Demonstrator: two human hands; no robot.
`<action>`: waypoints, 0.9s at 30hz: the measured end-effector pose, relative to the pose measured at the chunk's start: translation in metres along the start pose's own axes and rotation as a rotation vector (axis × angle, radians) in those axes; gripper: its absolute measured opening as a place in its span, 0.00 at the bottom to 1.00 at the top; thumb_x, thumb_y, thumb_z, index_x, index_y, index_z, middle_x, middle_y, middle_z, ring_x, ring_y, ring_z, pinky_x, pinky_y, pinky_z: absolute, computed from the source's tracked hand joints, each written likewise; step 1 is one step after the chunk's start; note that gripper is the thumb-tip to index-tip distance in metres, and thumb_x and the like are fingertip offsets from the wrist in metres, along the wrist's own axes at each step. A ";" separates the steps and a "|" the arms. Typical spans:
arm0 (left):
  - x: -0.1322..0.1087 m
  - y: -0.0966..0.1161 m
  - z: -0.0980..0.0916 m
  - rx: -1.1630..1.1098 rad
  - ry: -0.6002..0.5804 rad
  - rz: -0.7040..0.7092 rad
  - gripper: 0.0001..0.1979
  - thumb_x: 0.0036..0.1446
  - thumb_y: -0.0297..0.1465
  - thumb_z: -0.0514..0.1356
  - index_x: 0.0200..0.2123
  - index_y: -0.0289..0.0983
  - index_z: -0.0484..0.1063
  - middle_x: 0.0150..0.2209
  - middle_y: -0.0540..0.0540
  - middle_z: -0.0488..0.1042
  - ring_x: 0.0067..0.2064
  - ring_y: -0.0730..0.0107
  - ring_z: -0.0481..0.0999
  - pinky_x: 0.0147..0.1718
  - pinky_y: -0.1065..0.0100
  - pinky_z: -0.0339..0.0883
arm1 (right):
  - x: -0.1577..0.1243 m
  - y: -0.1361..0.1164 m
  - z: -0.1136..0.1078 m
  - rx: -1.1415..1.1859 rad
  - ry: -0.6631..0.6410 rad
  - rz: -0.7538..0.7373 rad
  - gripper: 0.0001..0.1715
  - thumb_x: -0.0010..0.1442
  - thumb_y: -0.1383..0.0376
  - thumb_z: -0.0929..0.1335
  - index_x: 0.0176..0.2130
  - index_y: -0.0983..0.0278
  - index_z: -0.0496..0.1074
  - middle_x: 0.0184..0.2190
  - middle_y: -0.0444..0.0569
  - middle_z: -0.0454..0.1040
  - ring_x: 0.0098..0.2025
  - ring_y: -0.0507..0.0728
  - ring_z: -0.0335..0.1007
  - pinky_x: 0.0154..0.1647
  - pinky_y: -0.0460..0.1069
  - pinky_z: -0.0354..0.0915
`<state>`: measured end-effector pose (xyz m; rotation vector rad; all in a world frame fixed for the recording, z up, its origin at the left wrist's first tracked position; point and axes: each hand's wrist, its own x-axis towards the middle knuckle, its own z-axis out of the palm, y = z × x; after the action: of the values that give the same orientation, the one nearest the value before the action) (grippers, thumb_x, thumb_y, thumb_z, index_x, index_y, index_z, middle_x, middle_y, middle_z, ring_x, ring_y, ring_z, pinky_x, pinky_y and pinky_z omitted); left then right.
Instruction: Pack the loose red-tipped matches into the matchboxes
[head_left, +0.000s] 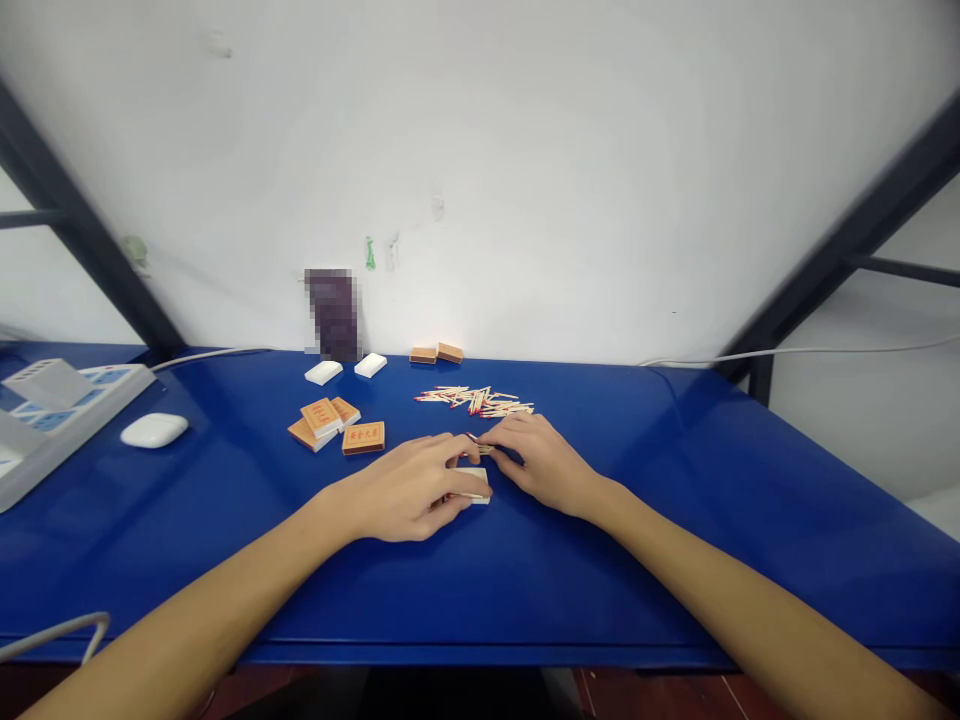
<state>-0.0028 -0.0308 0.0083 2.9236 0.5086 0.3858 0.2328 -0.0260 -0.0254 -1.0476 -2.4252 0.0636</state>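
Observation:
My left hand (409, 490) is closed over a small white matchbox tray (481, 486) on the blue tabletop, its fingers covering much of the tray. Just beyond the tray, a few matches (484, 450) lie between the fingertips of my right hand (536, 456), which is closed on them. The left index finger reaches over to the same matches. A loose pile of red-tipped matches (480, 402) is spread behind both hands. Left of my left hand sit a closed orange matchbox (364, 438) and a heap of similar matchboxes (321, 416).
Two white trays (323, 373) and two orange matchbox pieces (423, 355) stand near the wall, beside a pixelated dark object (336, 315). At left are a white rounded case (154, 431) and a power strip (90, 405). Dark frame bars (847, 250) slant on both sides.

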 end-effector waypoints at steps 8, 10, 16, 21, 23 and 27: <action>0.001 -0.002 0.001 -0.067 0.009 -0.087 0.13 0.61 0.34 0.57 0.49 0.41 0.70 0.50 0.43 0.68 0.47 0.62 0.72 0.49 0.63 0.65 | -0.001 0.000 0.001 0.007 -0.007 -0.033 0.12 0.64 0.72 0.64 0.43 0.62 0.75 0.38 0.49 0.78 0.42 0.58 0.71 0.45 0.54 0.63; 0.000 -0.004 0.000 -0.089 0.025 -0.115 0.16 0.58 0.35 0.60 0.50 0.39 0.69 0.49 0.43 0.68 0.47 0.62 0.72 0.49 0.63 0.65 | -0.001 0.001 0.001 0.018 0.000 -0.040 0.12 0.63 0.72 0.65 0.42 0.62 0.76 0.38 0.49 0.78 0.42 0.57 0.71 0.46 0.54 0.63; -0.001 -0.008 -0.001 -0.079 0.041 -0.123 0.07 0.55 0.28 0.57 0.39 0.38 0.68 0.42 0.47 0.70 0.42 0.66 0.71 0.46 0.65 0.64 | -0.001 0.000 0.001 0.013 0.036 -0.010 0.11 0.61 0.72 0.66 0.43 0.63 0.74 0.38 0.49 0.78 0.42 0.58 0.71 0.45 0.54 0.63; 0.000 -0.011 0.001 -0.067 0.002 -0.140 0.04 0.56 0.25 0.54 0.34 0.38 0.68 0.36 0.48 0.71 0.38 0.68 0.70 0.40 0.66 0.62 | 0.000 -0.001 0.001 0.004 0.031 -0.012 0.09 0.62 0.71 0.66 0.40 0.63 0.75 0.37 0.49 0.79 0.41 0.58 0.72 0.44 0.53 0.63; 0.001 -0.011 0.001 -0.082 -0.005 -0.147 0.03 0.56 0.25 0.55 0.33 0.37 0.68 0.35 0.48 0.71 0.38 0.67 0.69 0.39 0.66 0.62 | 0.000 -0.001 0.001 0.010 0.027 -0.017 0.09 0.61 0.72 0.66 0.38 0.63 0.75 0.36 0.48 0.79 0.40 0.57 0.72 0.44 0.53 0.63; 0.000 -0.012 0.000 -0.136 -0.012 -0.170 0.03 0.57 0.26 0.55 0.33 0.37 0.68 0.36 0.48 0.71 0.40 0.67 0.69 0.39 0.66 0.62 | 0.001 -0.002 -0.001 0.013 0.021 -0.008 0.09 0.60 0.73 0.66 0.37 0.63 0.75 0.35 0.47 0.79 0.39 0.56 0.73 0.43 0.51 0.63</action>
<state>-0.0068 -0.0196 0.0063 2.7260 0.6939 0.3645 0.2310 -0.0269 -0.0240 -1.0281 -2.4065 0.0650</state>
